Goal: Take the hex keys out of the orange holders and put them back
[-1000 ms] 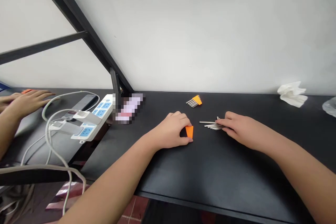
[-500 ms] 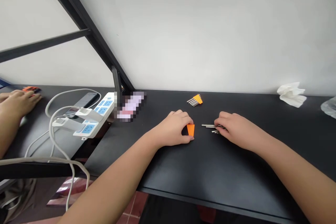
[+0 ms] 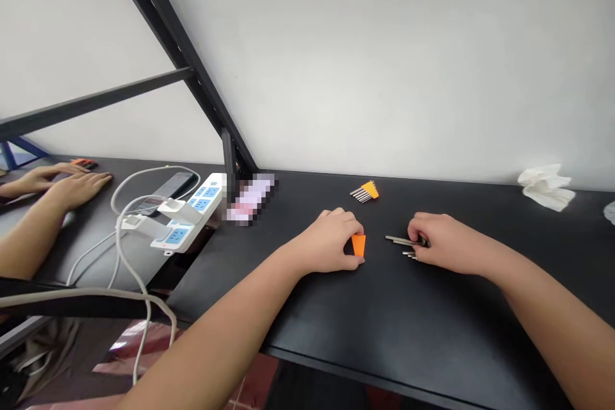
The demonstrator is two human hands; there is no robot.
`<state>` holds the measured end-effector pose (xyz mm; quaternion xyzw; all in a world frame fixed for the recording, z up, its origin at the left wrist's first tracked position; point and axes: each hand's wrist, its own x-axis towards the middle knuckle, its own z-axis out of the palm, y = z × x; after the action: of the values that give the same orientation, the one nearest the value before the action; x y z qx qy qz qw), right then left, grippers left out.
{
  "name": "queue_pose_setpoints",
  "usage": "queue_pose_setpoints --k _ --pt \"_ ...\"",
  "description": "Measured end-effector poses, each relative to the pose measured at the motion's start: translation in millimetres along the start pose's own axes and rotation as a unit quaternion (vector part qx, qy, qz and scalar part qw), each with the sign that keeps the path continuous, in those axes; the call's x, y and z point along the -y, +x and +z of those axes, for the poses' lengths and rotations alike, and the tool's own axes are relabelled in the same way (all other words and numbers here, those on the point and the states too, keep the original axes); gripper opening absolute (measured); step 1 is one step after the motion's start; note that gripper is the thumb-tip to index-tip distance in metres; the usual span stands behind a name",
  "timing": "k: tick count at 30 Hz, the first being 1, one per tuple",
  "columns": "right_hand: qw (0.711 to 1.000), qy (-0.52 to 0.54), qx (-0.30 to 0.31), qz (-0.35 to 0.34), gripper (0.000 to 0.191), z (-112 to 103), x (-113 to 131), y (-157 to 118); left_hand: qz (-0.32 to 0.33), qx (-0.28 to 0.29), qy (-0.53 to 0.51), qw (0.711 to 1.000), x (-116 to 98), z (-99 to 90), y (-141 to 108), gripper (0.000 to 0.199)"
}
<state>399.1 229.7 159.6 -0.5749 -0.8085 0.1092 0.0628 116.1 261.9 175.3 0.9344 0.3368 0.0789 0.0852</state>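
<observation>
My left hand is closed around a small orange hex key holder on the black table, thumb on the near side and fingers on the far side. To its right, my right hand curls over several loose metal hex keys, with their long ends pointing left toward the holder. The short ends are partly hidden by my fingers. Behind both hands lies another orange hex key set, filled with a row of keys.
A white power strip with plugs and cables lies at the left, by a phone and a black metal frame. Another person's hands rest on the adjoining table. Crumpled tissue sits at the back right.
The whole view has shifted, so everything appears farther right and slightly lower. My left hand stays on the orange holder. The right hand's fingers have curled slightly differently over the keys.
</observation>
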Motion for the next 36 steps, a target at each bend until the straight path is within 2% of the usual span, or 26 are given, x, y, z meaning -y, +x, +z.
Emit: queue_pose_setpoints --k 4,9,16,30,36 --pt "1.0 -0.002 0.005 0.008 0.006 -1 0 -1 -0.004 0.003 -0.002 1.0 0 -0.7 0 0.043" --pt "0.999 -0.017 -0.023 -0.016 0.011 2 -2 -5 -0.007 0.006 -0.003 1.0 -1 -1.4 0 0.043" --pt "0.99 0.004 -0.102 -0.101 0.014 10 8 -8 -0.004 -0.041 -0.024 0.999 -3 -1.4 -1 0.042" --pt "0.956 -0.012 -0.246 -0.162 0.013 20 13 -5 0.05 -0.142 -0.095 0.984 1 4.4 -1 0.039" --pt "0.949 -0.017 -0.269 -0.165 0.012 19 14 -7 0.055 -0.16 -0.114 0.979 2 5.5 0 0.038"
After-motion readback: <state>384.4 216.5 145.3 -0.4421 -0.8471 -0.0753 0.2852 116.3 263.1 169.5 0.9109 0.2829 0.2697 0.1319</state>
